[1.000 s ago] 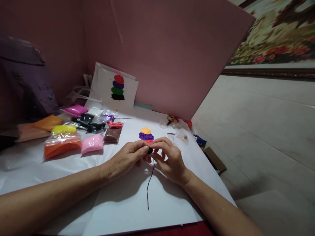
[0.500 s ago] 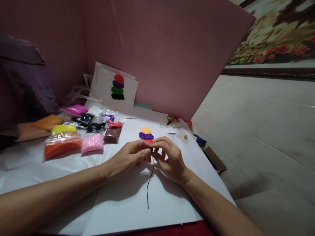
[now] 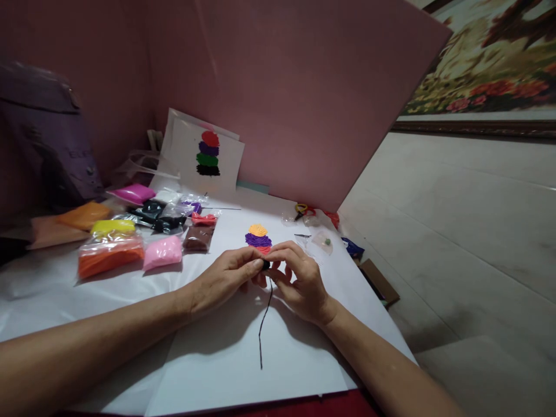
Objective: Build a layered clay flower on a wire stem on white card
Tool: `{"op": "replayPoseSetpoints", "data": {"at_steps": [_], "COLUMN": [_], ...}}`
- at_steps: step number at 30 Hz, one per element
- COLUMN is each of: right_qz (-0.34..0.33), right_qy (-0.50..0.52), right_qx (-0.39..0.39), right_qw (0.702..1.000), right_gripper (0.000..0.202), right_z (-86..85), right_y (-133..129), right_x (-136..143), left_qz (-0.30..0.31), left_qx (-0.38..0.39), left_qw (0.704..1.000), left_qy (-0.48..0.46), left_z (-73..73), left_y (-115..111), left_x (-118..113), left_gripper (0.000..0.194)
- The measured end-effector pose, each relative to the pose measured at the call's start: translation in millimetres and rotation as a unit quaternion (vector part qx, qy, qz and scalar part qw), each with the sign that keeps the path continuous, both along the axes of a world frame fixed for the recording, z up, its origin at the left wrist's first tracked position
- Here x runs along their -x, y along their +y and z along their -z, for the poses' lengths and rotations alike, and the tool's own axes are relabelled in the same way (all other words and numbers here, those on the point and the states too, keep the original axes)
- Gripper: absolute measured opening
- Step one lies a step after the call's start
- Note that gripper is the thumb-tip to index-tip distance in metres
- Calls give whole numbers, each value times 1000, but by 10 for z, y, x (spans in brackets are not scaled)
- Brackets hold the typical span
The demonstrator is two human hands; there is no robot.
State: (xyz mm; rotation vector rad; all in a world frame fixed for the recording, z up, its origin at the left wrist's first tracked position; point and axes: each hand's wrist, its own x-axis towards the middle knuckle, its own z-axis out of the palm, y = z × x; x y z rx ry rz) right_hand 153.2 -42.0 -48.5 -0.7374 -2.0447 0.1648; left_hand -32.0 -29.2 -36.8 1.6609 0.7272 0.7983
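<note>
Between the fingertips of my left hand (image 3: 234,271) and my right hand (image 3: 295,278) is a small lump of black clay (image 3: 266,264). Both hands are closed in a pinch on it, low over a white sheet (image 3: 243,370). Just beyond my fingers, stacked clay patches lie on the sheet: a yellow-orange patch (image 3: 258,230), a purple patch (image 3: 258,239) and a red patch (image 3: 264,249) that my fingers partly cover. A thin dark line (image 3: 260,333) runs down the sheet below my hands; its upper end is hidden.
Several clay packets lie at the left, among them an orange packet (image 3: 110,259), a pink packet (image 3: 163,253) and a brown packet (image 3: 198,237). A card with coloured patches (image 3: 230,159) leans against the pink wall. Yellow-handled scissors (image 3: 299,211) rest at the back right.
A little more of the black clay shows between my fingertips. Otherwise both hands stay in nearly the same place.
</note>
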Motion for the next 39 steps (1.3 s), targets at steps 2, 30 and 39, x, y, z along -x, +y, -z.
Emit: {"op": "replayPoseSetpoints", "data": {"at_steps": [2,30,39], "right_qz": [2,0,-2], "right_qy": [1,13,-6], "right_qx": [2,63,66], "right_qw": [1000,998,998], "right_gripper": [25,12,11], "right_z": [-4,-15,-2], "right_y": [-3,-13,-15], "right_x": [3,0,-3], "left_qz": [-3,-10,-15], "left_qx": [-2,40,20], "left_qw": [1000,999,1000], "left_qy": [0,-29,-14], "left_z": [3,47,75], "left_y": [5,23,41], "left_x": [-3,-10,-15], "left_gripper": [27,19,18]}}
